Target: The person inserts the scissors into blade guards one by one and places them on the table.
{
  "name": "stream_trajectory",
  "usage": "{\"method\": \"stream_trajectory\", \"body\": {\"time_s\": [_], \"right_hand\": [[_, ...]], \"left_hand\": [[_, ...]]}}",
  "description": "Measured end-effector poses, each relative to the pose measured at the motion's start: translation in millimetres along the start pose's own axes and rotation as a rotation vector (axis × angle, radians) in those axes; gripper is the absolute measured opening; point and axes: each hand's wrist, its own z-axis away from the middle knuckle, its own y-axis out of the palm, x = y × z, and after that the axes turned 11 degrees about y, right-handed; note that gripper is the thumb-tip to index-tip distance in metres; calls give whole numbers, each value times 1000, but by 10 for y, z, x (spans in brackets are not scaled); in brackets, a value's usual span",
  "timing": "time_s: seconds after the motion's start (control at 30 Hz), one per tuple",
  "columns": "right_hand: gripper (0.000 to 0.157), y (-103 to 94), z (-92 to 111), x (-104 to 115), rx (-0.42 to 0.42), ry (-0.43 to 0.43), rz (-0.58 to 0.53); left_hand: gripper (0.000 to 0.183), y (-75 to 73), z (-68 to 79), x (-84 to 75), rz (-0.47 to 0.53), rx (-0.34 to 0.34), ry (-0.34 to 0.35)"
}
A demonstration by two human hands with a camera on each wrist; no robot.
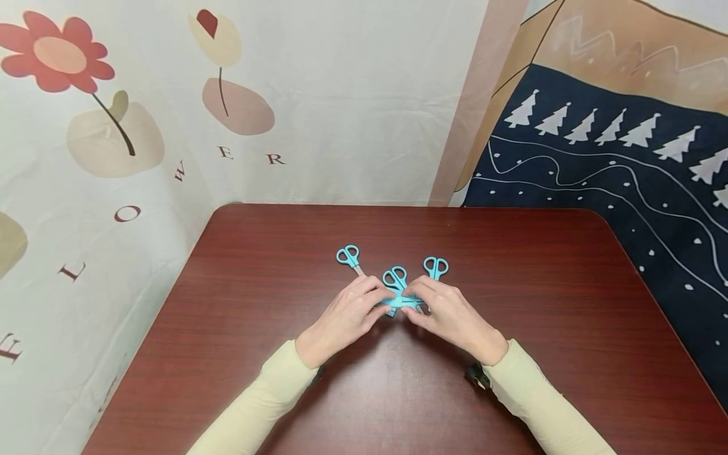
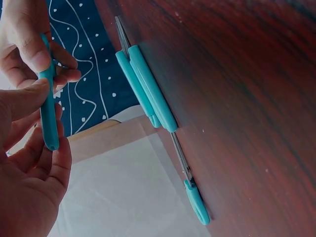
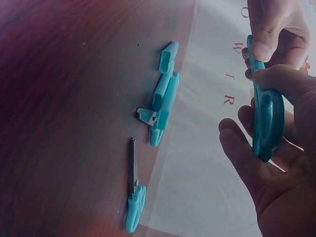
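Both hands hold one pair of turquoise scissors above the table, its blades hidden in a matching turquoise sheath. My left hand pinches the sheath end with thumb and fingers. The right hand grips the handle end, thumb on top and fingers beneath. Behind the hands lie a left pair of scissors, with bare blade showing, a middle pair and a right pair. Loose turquoise sheaths lie near the middle pair, partly hidden by the hands in the head view.
The reddish-brown wooden table has rounded far corners. Behind it hangs a pale cloth printed with flowers and letters. A dark blue cloth with white trees hangs at the right.
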Motion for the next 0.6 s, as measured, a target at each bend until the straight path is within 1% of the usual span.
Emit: {"method": "stream_trajectory", "body": {"time_s": [0.23, 0.47, 0.53, 0.6], "right_hand": [[23, 9, -5, 1, -15, -9, 10], [26, 19, -7, -3, -11, -4, -1], [29, 6, -7, -5, 3, 10, -2], [36, -18, -5, -7, 23, 39, 3]], "left_hand": [[23, 0, -3, 1, -11, 12, -6], [22, 13, 1, -10, -73, 39, -39], [22, 8, 3, -19, -86, 40, -55], [22, -2, 5, -22, -93, 39, -67]]}}
